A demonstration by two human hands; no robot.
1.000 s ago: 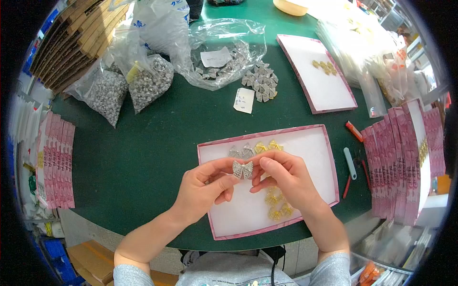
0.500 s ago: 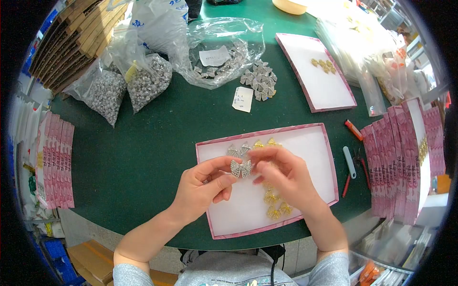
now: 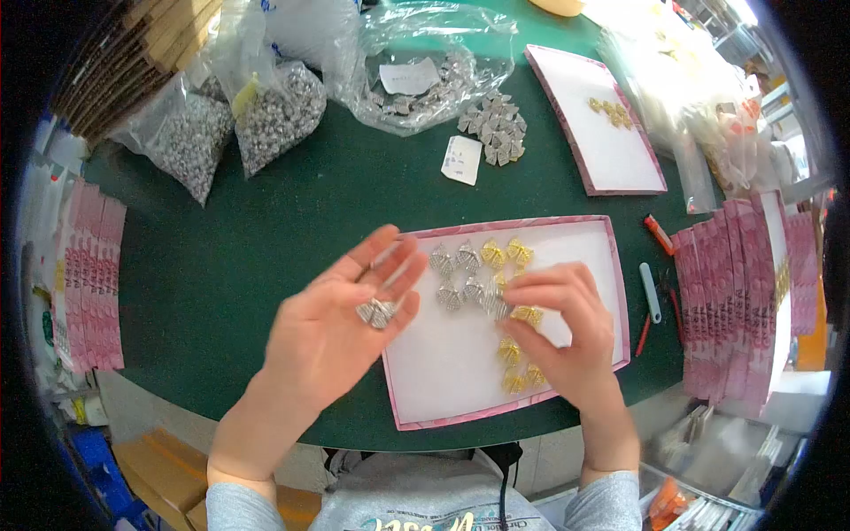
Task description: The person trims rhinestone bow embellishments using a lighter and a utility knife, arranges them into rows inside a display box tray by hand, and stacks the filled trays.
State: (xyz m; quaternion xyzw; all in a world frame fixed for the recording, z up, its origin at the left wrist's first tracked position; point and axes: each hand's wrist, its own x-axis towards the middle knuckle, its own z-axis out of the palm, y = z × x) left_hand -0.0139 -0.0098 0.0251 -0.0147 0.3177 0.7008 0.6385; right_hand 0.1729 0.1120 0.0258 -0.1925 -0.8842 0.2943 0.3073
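My left hand [image 3: 323,332] is turned palm up, its fingers loosely curled around a silver rhinestone bow [image 3: 376,312]. Over the shallow pink-edged box [image 3: 425,389], my right hand [image 3: 571,332] pinches another silver bow [image 3: 496,303] between thumb and fingertips. Several silver bows [image 3: 449,296] lie in rows on the box's white lining, left of the right fingertips. Gold bows [image 3: 494,254] lie beside them, and more gold bows [image 3: 511,352] run down under the right hand, which partly hides them.
A loose pile of silver pieces [image 3: 496,128] lies by a white label [image 3: 461,160]. Clear bags of small grey pieces [image 3: 279,115] stand back left. A second box [image 3: 611,155] holds gold pieces. Pink boxes [image 3: 722,301] stack at right, near a light-blue-handled tool [image 3: 650,292].
My hands, close together around one silver bow before, have separated. The left has turned palm up to the left; the right is over the box with a silver bow. The view has shifted slightly.
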